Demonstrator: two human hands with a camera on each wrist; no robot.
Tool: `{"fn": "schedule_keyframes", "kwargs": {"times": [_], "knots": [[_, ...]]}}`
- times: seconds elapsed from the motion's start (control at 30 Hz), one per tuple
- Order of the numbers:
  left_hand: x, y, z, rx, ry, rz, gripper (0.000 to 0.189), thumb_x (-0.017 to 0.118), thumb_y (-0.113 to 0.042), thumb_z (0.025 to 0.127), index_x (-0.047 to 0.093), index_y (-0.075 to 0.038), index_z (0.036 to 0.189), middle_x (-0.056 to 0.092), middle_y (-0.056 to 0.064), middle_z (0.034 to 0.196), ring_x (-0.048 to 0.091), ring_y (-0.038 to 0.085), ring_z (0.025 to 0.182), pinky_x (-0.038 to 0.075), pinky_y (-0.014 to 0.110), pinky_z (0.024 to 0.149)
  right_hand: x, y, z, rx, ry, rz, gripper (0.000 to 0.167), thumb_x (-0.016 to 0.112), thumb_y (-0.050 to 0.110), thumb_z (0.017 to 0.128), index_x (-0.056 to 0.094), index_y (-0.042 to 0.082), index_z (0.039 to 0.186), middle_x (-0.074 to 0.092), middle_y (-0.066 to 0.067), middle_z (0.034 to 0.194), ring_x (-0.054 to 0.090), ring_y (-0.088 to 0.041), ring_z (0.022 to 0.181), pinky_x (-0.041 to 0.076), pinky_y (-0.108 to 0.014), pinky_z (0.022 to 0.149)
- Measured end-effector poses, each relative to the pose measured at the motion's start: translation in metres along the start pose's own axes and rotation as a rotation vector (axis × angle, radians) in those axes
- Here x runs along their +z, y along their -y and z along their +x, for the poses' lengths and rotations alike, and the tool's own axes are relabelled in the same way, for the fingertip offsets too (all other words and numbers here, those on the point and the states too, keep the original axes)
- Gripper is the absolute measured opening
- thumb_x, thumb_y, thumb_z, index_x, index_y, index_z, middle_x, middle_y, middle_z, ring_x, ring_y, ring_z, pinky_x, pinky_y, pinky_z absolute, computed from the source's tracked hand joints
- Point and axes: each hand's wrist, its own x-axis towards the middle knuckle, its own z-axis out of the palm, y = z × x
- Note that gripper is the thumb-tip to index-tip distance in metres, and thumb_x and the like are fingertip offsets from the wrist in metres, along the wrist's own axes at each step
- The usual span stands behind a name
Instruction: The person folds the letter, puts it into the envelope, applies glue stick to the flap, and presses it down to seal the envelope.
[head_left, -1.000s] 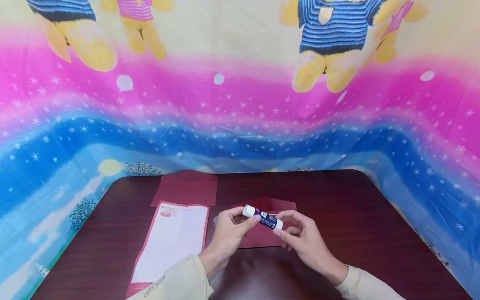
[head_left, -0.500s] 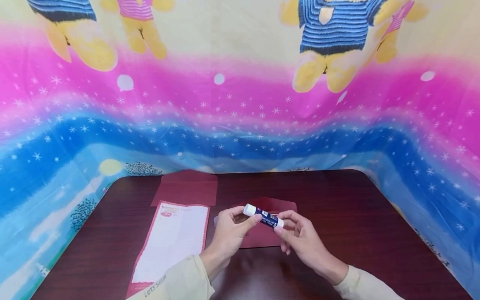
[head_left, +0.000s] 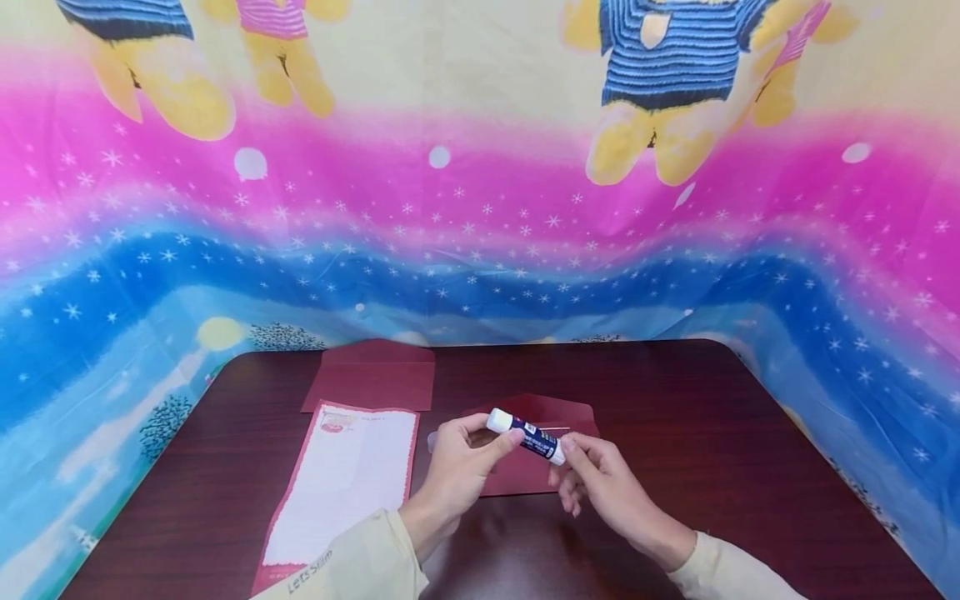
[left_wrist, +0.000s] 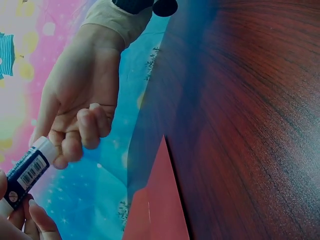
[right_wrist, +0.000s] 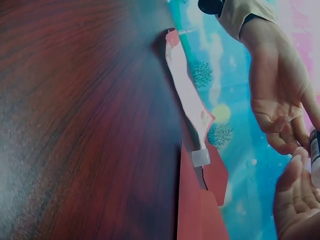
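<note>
- the stick [head_left: 538, 439], which looks like a glue stick with a dark label and white ends, is raised over the near envelope [head_left: 525, 481], tilted with its left end higher
- the left hand [head_left: 453, 475] pinches the stick's left white end between thumb and fingers; in the left wrist view its other fingers curl in toward the palm
- the right hand [head_left: 611, 483] pinches the right white end, thumb on top and fingertips below
- both hands are up off the table [head_left: 712, 433], sharing the one stick between them
- done, as far as things show: the stick is in hand, and the near envelope lies beneath it, its flap apparently open and pointing away from the person
- left, by my judgement: nearly all the gluing and closing; both ends of the stick look covered, and i can make out no glue on the paper
- the far envelope [head_left: 371, 387] lies at the back left, also with its flap seemingly open
- the sheet [head_left: 341, 492], white with a red border, lies outside both envelopes, its top at the far one's near edge
- a small pale thing [right_wrist: 201, 158] sits near the sheet and the near envelope; i cannot tell what it is
</note>
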Motion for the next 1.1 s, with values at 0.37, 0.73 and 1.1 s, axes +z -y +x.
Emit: {"fn": "schedule_keyframes", "kwargs": {"times": [0.37,0.73,1.1], "knots": [[0.0001,0.0,-0.0007,-0.002,0.007,0.009,0.036,0.079,-0.025,0.089,0.073,-0.003,0.117,0.077,0.01,0.102,0.066,0.014,0.086,0.052,0.03,0.073,-0.0021,0.0029,-0.0003,-0.002,-0.002,-0.026,0.036,0.042,0.02,0.11,0.058,-0.012,0.112,0.068,0.005,0.081,0.059,-0.006,0.057,0.055,-0.028,0.05],[0.0007,-0.0002,0.0002,-0.016,0.009,0.017,0.037,0.08,-0.026,0.088,0.073,-0.004,0.117,0.077,0.007,0.099,0.064,0.012,0.084,0.051,0.03,0.073,-0.0023,0.0005,0.001,0.025,-0.054,-0.033,0.031,0.05,0.02,0.107,0.059,-0.008,0.119,0.069,0.004,0.083,0.059,-0.007,0.055,0.055,-0.028,0.051],[0.0035,0.0078,-0.001,0.002,0.087,0.015,0.039,0.078,-0.025,0.09,0.071,-0.001,0.119,0.077,0.011,0.106,0.069,0.012,0.092,0.052,0.027,0.079,0.0025,-0.0008,0.0025,0.046,0.057,0.078,0.043,0.044,0.022,0.109,0.048,-0.011,0.136,0.069,0.002,0.095,0.063,-0.007,0.06,0.056,-0.025,0.054]]}}
